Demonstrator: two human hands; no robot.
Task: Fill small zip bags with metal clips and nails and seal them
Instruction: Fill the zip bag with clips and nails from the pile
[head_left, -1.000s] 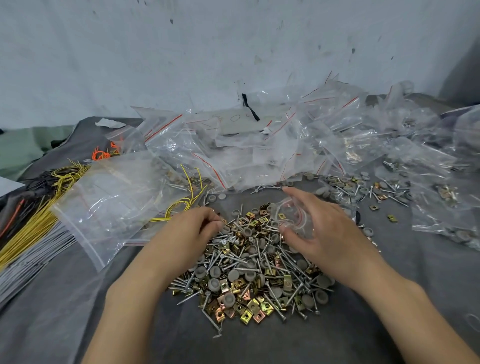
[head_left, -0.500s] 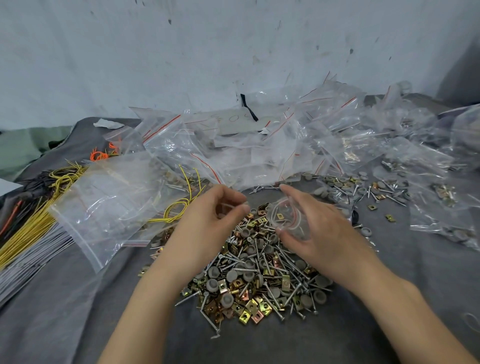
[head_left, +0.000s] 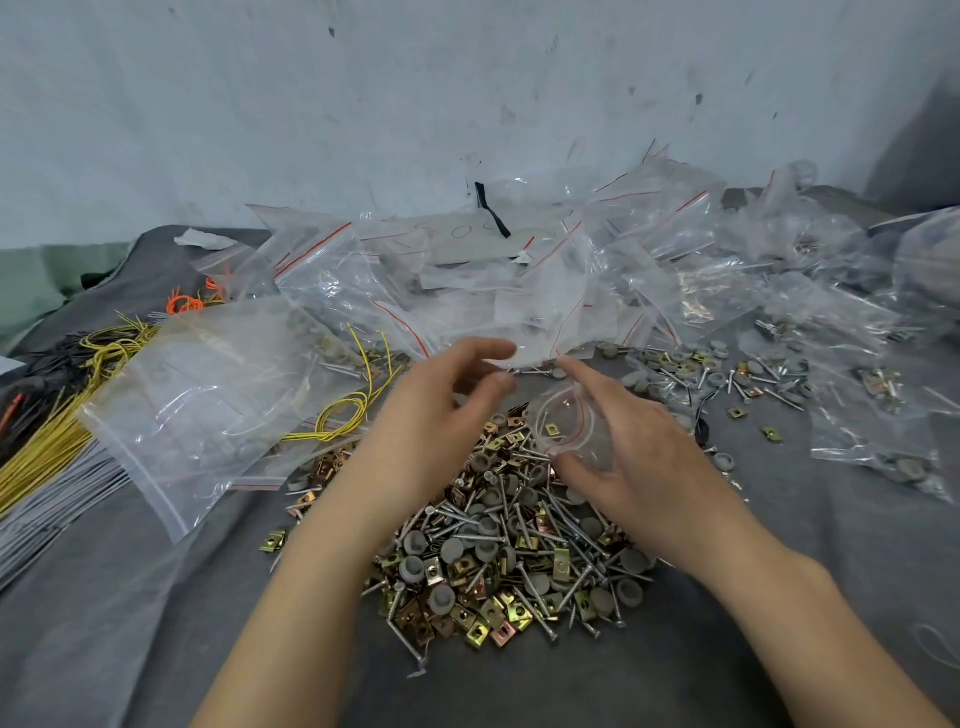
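Head camera looks down, forward (close).

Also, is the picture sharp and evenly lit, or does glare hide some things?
Head view: soft, even light, faint shadows; the pile of nails and clips is sharp; glare on the heap of clear bags hides much inside them; the small zip bag in the right hand shows mainly by its reddish rim.

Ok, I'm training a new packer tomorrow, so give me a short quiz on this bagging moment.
1. The small zip bag is held by:
A) the right hand
B) a clamp
C) nothing, it lies flat

2. True or false: the bag's mouth is sealed.

3. Fill in: the yellow wires lie to the ___ of the hardware pile.

Key: 1 A; 2 false, it is held open; 3 left.
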